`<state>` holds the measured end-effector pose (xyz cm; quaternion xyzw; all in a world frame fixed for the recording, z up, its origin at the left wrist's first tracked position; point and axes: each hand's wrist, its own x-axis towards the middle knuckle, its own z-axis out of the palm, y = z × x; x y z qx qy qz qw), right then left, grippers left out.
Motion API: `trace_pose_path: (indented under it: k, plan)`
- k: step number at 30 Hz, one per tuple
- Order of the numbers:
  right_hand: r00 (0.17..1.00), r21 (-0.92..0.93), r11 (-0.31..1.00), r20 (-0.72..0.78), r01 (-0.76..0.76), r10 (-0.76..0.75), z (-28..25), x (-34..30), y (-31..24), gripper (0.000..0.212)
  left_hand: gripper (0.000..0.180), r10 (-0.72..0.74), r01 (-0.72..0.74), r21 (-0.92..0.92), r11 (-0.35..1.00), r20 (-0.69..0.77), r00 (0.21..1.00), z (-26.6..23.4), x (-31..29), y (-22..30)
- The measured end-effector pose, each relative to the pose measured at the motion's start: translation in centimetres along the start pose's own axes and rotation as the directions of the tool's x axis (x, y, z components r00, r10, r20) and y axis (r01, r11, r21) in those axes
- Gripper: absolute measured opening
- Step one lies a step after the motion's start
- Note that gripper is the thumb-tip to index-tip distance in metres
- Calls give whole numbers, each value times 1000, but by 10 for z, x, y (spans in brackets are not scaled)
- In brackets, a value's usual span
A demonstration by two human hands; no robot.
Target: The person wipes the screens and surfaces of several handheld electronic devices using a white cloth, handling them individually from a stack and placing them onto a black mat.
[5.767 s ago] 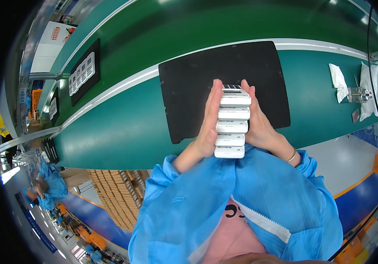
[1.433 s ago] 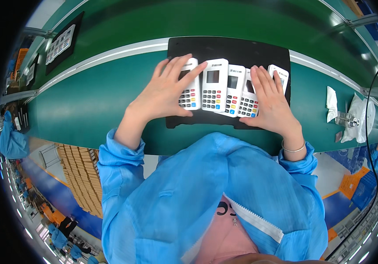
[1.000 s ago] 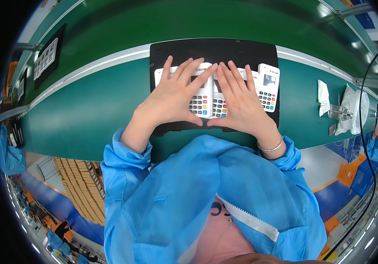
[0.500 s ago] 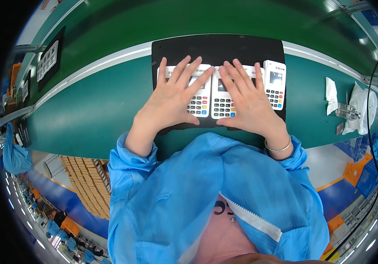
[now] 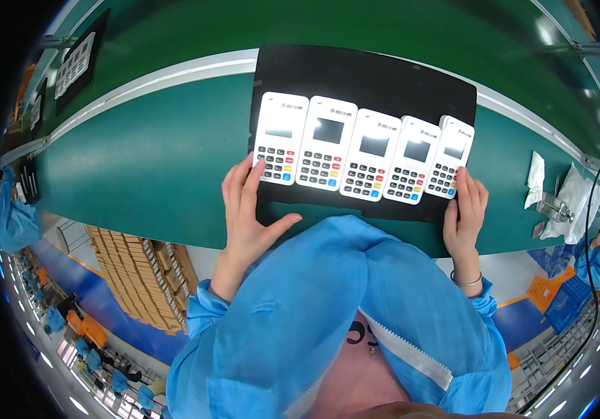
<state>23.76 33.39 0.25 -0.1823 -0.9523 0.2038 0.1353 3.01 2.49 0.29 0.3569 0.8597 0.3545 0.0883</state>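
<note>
Several white card payment terminals, with dark screens and keypads, lie side by side on a black mat. At the left end is one terminal; my left hand rests at its lower left edge, open, fingers stretched and thumb spread. Beside the terminal at the right end is my right hand, its fingertips touching the lower right edge. That hand is open too, fingers slightly bent and apart. Between them sit a middle terminal and its neighbours.
The mat lies on a green bench against a pale rail. A white plastic bag and a clear dispenser bottle stand at the right, by a black cable. Another dark mat with terminals is far left. Stacked cardboard trays are below left.
My hands have drawn back off the terminals and moved apart to the two ends, uncovering the row. In view, the mat and terminals sit tilted, lower toward the right.
</note>
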Motion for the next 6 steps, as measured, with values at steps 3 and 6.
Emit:
trace_pose_path:
  k: [3,6]
  plan:
    - [995,83,995,79,47,-53,7,6,-18,65,104,-8,20,153,988,-80,997,-5,0,-8]
    - [988,180,982,138,48,-74,25,13,-44,73,105,66,29,451,892,-193,979,-7,-9,-22]
